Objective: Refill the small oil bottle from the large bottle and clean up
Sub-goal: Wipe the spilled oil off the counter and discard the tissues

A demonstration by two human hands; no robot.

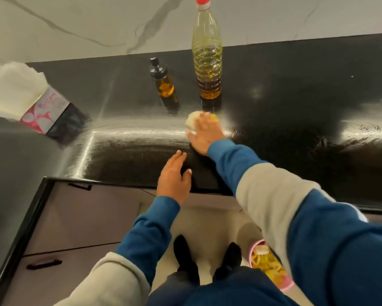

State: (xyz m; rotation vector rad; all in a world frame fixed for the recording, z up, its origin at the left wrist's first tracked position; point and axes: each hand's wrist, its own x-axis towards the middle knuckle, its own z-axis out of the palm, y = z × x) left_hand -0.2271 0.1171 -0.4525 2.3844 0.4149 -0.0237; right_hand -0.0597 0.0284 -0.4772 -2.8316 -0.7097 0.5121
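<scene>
Counter (pixel 273 102) is glossy black under a marbled wall (pixel 75 16). I see small bottle (pixel 164 83) at 12 o'clock, big bottle (pixel 207 60) just beside it, both capped. My right hand (pixel 204 134) presses a wad (pixel 193 120); left hand (pixel 174 175) lies flat, fingers loose.

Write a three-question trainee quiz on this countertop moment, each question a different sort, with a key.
1. True or false: the large bottle has its red cap on.
2. Multiple choice: the right hand presses what onto the black counter? A) a sponge brush B) a wad of tissue C) a funnel
3. Fill in: the small oil bottle stands to the ____ of the large bottle in the head view.

Key: 1 true; 2 B; 3 left. Note: the left hand hovers near the counter edge and holds nothing; the tissue box sits far left.
</scene>
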